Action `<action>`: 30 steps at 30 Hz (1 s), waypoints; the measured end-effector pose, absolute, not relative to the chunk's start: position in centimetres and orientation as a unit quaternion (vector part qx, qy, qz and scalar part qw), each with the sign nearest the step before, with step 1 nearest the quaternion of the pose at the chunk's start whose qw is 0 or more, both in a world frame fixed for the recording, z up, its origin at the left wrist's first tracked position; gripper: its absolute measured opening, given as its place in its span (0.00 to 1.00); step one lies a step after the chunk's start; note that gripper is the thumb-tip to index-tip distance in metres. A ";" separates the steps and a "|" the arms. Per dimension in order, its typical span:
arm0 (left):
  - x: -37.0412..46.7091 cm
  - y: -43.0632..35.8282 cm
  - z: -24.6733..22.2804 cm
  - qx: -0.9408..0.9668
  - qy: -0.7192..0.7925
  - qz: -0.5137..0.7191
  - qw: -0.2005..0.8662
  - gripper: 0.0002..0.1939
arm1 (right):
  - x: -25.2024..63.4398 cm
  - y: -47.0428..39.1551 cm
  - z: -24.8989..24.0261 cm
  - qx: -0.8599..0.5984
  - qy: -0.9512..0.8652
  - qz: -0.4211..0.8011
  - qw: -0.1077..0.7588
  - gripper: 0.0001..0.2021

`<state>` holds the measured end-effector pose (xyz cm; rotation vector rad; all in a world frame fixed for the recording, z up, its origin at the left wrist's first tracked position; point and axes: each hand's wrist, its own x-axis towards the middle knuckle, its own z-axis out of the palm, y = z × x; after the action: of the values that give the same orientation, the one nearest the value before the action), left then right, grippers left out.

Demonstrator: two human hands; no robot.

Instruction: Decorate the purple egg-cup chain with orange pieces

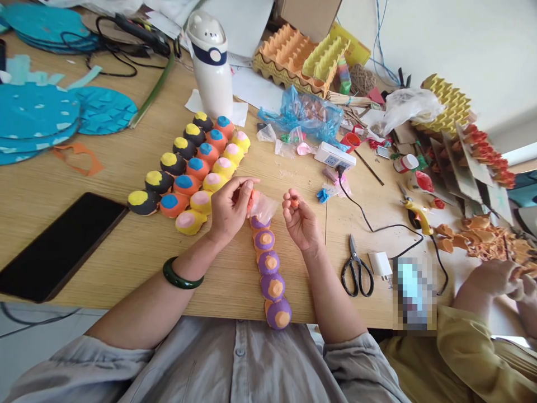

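My left hand [231,208] is closed on a small clear plastic bag [264,207] with an orange, clay-like lump showing at its edge. Between the fingertips of my right hand [301,221] is a small piece of orange clay [295,202]. Below and between the hands runs a strip of purple domes [269,262], each topped with an orange dab; the bag covers its far end. Left of it lie three rows of painted cups: black with yellow tops [172,162], orange with blue tops [196,167], and yellow with pink tops [214,181].
Scissors [357,267], a white charger [380,264] and a power strip [334,155] with its cable lie to the right. A black tablet [59,243] lies left; a white bottle [212,73] stands behind the cups. At right, another person's hands [499,280] are near orange scraps [486,238].
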<state>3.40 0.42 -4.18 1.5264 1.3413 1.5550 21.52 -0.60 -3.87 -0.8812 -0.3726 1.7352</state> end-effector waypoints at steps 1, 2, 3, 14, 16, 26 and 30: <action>3.4 0.4 -4.2 0.571 0.502 0.583 0.288 0.18 | 21.4 -0.6 -3.9 -0.375 -0.161 0.732 0.545 0.04; 3.4 0.4 -4.2 0.571 0.502 0.582 0.288 0.18 | 21.2 -0.6 -3.8 -0.379 -0.163 0.733 0.541 0.06; 3.4 0.4 -4.2 0.570 0.502 0.582 0.289 0.18 | 21.1 -0.6 -3.7 -0.381 -0.163 0.736 0.536 0.09; 3.4 0.4 -4.3 0.572 0.501 0.581 0.291 0.18 | 20.8 -0.7 -3.3 -0.401 -0.169 0.724 0.536 0.06; 3.4 0.4 -4.3 0.573 0.498 0.583 0.289 0.18 | 20.9 -0.8 -3.3 -0.398 -0.177 0.725 0.534 0.09; 3.4 0.5 -4.3 0.577 0.503 0.578 0.283 0.18 | 20.9 -0.7 -3.5 -0.432 -0.180 0.724 0.507 0.16; 3.4 0.5 -4.2 0.575 0.502 0.579 0.287 0.18 | 20.8 -0.6 -3.7 -0.429 -0.190 0.700 0.538 0.05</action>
<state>3.41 0.47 -4.24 1.5369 1.3413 1.5473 20.85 -0.61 -3.68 -1.0220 -0.4530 1.6663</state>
